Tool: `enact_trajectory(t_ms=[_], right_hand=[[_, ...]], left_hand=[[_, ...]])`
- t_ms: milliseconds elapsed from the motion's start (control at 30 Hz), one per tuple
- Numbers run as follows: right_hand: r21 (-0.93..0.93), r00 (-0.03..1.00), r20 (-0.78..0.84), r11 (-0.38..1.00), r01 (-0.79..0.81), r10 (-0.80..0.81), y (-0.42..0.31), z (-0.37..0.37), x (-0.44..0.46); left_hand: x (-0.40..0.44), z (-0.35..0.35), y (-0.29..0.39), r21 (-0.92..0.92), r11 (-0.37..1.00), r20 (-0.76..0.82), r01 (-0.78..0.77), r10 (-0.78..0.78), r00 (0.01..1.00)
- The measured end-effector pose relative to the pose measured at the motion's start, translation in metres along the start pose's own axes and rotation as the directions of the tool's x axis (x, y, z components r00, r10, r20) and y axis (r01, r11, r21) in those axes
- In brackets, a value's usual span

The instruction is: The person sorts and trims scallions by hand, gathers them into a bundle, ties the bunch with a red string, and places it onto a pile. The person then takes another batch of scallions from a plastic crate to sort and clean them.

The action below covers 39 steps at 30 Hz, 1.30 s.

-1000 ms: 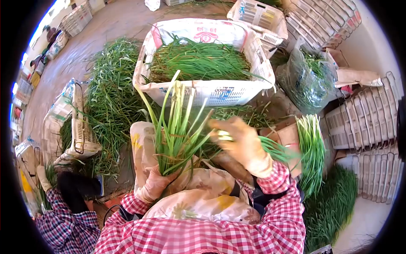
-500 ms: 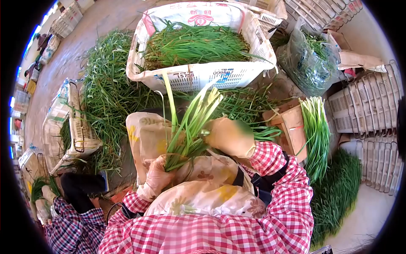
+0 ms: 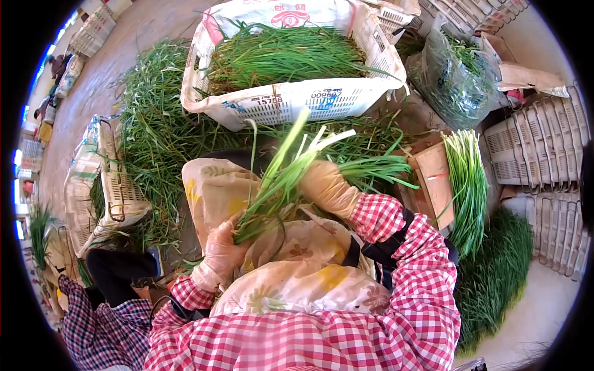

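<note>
The left hand point(image 3: 223, 250) has its fingers wrapped tight around the low, leafy part of the green bunch point(image 3: 272, 198), just over the lap. That grip seems to be there so the stalks don't fall apart and the pale ends poke up free. The right hand point(image 3: 327, 187) is up close to the bunch's other side, but its fingertips are hidden, so I can't tell if they pinch anything. Under the fingers, a flowery cloth point(image 3: 207, 185) covers the legs, maybe to keep dirt off. To the right of the right fingers sits a brown block point(image 3: 434, 179), and a neat bunch point(image 3: 465, 185) lies along its far side with its pale ends all one way, maybe so they line up. Past that, more long leaves point(image 3: 495, 278) lie in a thick pile. Out in front of both hands' fingers is a big white basket point(image 3: 266, 102), and its tall sides hold in a heap of grassy leaves point(image 3: 284, 59). Farther out to the right, a clear bag point(image 3: 455, 80) holds loose greens together.
</note>
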State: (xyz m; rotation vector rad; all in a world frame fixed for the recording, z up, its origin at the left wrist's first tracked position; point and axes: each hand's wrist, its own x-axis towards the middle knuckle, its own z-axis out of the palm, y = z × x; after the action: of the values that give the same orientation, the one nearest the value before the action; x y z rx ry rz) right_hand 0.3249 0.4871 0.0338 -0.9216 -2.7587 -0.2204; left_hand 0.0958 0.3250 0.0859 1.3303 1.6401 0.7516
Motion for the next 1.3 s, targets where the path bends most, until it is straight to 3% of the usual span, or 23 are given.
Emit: enact_trajectory(t_ms=[67, 100, 133, 167, 233, 333, 367, 400, 467, 533, 567, 600, 633, 667, 733, 833, 967, 1067, 1133, 1167, 1200, 1267, 1300], right_hand=[[-0.113, 0.976, 0.08, 0.975, -0.19, 0.2, 0.019, 0.013, 0.0], [-0.071, 0.96, 0.036, 0.959, -0.274, 0.277, 0.038, 0.011, -0.003], [-0.026, 0.936, -0.007, 0.936, -0.351, 0.351, 0.062, 0.0, -0.008], [0.045, 0.895, -0.034, 0.895, -0.443, 0.445, 0.088, -0.009, -0.014], [-0.001, 0.782, -0.062, 0.784, -0.621, 0.62, 0.135, -0.014, -0.025], [-0.14, 0.717, -0.121, 0.704, -0.697, 0.686, 0.182, -0.005, -0.041], [-0.136, 0.701, -0.058, 0.69, -0.711, 0.711, 0.191, 0.007, -0.048], [-0.138, 0.68, 0.008, 0.674, -0.726, 0.733, 0.194, 0.015, -0.054], [-0.089, 0.568, 0.148, 0.583, -0.807, 0.809, 0.166, 0.013, -0.045], [0.118, 0.744, 0.214, 0.739, -0.663, 0.633, 0.119, -0.012, -0.022], [0.282, 0.707, 0.424, 0.659, -0.697, 0.566, 0.09, -0.051, 0.003], [0.672, 0.727, 0.458, 0.336, -0.66, 0.511, 0.064, -0.051, 0.012], [0.777, 0.715, 0.563, 0.027, -0.628, 0.415, 0.034, -0.088, 0.028], [0.8, 0.754, 0.589, -0.082, -0.594, 0.291, 0.018, -0.102, 0.035], [0.852, 0.82, 0.524, -0.144, -0.503, 0.231, -0.009, -0.098, 0.04], [0.848, 0.8, 0.522, -0.085, -0.523, 0.295, -0.022, -0.088, 0.042], [0.797, 0.784, 0.534, 0.122, -0.592, 0.315, -0.014, -0.098, 0.036], [0.779, 0.862, 0.444, 0.37, -0.507, 0.246, 0.003, -0.1, 0.03], [0.82, 0.869, 0.45, 0.29, -0.494, 0.207, 0.019, -0.101, 0.025], [0.848, 0.909, 0.365, 0.33, -0.415, 0.203, 0.024, -0.091, 0.02], [0.868, 0.94, 0.277, 0.368, -0.333, 0.197, 0.028, -0.082, 0.017], [0.717, 0.942, 0.253, 0.611, -0.335, 0.22, 0.041, -0.098, 0.022], [0.735, 0.9, 0.322, 0.521, -0.434, 0.295, 0.049, -0.106, 0.024]], left_hand=[[0.003, -0.003, 0.01, -0.412, 0.908, 0.044, 0.077, -0.065, 0.997], [-0.005, -0.028, 0.033, -0.287, 0.844, 0.192, 0.454, -0.413, 0.89], [-0.006, -0.031, 0.026, -0.55, 0.765, 0.205, 0.335, -0.265, 0.942], [-0.008, -0.042, 0.034, -0.582, 0.716, 0.248, 0.385, -0.295, 0.923], [-0.012, -0.059, 0.037, -0.591, 0.674, 0.291, 0.444, -0.335, 0.896], [-0.018, -0.064, 0.012, -0.81, 0.386, 0.376, 0.442, -0.236, 0.896], [-0.017, -0.055, 0.022, -0.777, 0.475, 0.266, 0.414, -0.348, 0.899], [-0.017, -0.049, 0.012, -0.841, 0.38, 0.249, 0.384, -0.358, 0.9], [-0.014, -0.042, 0.015, -0.861, 0.334, 0.285, 0.383, -0.307, 0.908], [-0.011, -0.038, 0.022, -0.836, 0.359, 0.346, 0.415, -0.242, 0.906], [-0.011, -0.036, 0.027, -0.82, 0.37, 0.382, 0.437, -0.214, 0.899], [-0.009, -0.033, 0.034, -0.812, 0.379, 0.39, 0.445, -0.215, 0.895], [-0.007, -0.03, 0.042, -0.802, 0.39, 0.398, 0.452, -0.214, 0.892], [-0.004, -0.028, 0.047, -0.793, 0.403, 0.405, 0.456, -0.21, 0.89], [-0.001, -0.023, 0.034, -0.79, 0.375, 0.448, 0.485, -0.186, 0.874], [0.001, -0.022, 0.025, -0.781, 0.378, 0.477, 0.497, -0.152, 0.866], [0.003, -0.022, 0.023, -0.76, 0.408, 0.482, 0.506, -0.168, 0.86], [0.004, -0.021, 0.015, -0.737, 0.392, 0.506, 0.551, -0.222, 0.834], [0.004, -0.022, 0.026, -0.751, 0.44, 0.458, 0.493, -0.192, 0.868], [0.005, -0.022, 0.032, -0.729, 0.524, 0.415, 0.441, -0.174, 0.893], [0.004, -0.023, 0.031, -0.733, 0.514, 0.43, 0.445, -0.156, 0.889], [0.003, -0.028, 0.03, -0.739, 0.497, 0.46, 0.455, -0.122, 0.88], [0.003, -0.029, 0.036, -0.759, 0.509, 0.43, 0.406, -0.076, 0.9]])
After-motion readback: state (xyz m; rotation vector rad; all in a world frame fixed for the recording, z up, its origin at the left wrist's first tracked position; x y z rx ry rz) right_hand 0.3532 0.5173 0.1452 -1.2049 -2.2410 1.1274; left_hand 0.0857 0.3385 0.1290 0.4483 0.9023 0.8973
